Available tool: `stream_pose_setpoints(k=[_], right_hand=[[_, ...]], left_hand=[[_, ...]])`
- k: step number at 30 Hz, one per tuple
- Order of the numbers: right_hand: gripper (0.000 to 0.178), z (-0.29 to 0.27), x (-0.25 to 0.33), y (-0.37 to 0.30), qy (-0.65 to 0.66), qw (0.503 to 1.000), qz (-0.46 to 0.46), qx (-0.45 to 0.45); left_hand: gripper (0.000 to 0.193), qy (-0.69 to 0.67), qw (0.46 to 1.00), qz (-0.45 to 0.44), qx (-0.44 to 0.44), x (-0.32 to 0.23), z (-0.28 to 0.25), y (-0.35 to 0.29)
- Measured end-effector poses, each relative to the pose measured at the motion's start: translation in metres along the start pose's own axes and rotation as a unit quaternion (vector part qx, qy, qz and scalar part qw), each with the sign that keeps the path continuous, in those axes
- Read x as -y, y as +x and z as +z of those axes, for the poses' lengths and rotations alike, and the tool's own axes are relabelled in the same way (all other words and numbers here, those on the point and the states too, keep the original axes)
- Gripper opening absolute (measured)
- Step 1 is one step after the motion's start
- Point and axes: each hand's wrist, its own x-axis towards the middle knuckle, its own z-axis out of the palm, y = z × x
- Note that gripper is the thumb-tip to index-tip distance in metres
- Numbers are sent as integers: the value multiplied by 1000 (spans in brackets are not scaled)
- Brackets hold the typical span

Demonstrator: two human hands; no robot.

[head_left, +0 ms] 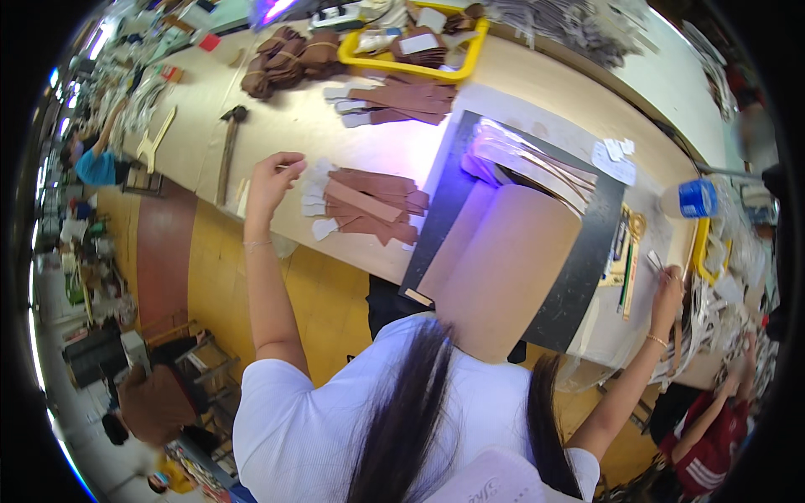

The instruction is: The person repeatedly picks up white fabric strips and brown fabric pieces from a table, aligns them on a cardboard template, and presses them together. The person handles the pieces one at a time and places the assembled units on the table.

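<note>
My left hand (pixel 279 180) is raised over the table's left part, fingers loosely bent and apart, with nothing visible in them. Beside it lies a fanned pile of brown leather strips (pixel 369 205) with pale tips. At the right edge, my right hand (pixel 668 289) is closed around a small silvery piece (pixel 655 261) whose kind I cannot make out. A large tan sheet (pixel 511 260) curves over a black board (pixel 553 314) in front of me. Against its far end rests a stack of long, pale and brown strips (pixel 528 159).
A hammer (pixel 227 155) lies far left. Behind are more brown strips (pixel 398 102), tied brown bundles (pixel 289 60) and a filled yellow basket (pixel 411 69). Scissors (pixel 636 225), a green pencil (pixel 627 289) and a blue-labelled bottle (pixel 692 199) are near my right hand. Other people work nearby.
</note>
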Motion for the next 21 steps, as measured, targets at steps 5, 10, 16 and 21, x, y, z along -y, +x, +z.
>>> stream_pose_setpoints(k=[5,10,16,21], right_hand=[[8,-19,4,6,18,999,30,-20],[11,-27,17,2,135,987,58,-66],[6,-49,81,10,361,928,28,-86],[10,-69,180,29,395,915,-74,-33]], left_hand=[[32,48,998,-27,-32,32,12,14],[26,34,996,-61,-47,51,25,30],[20,5,994,-75,-75,17,20,15],[20,-114,992,-56,-17,22,28,3]])
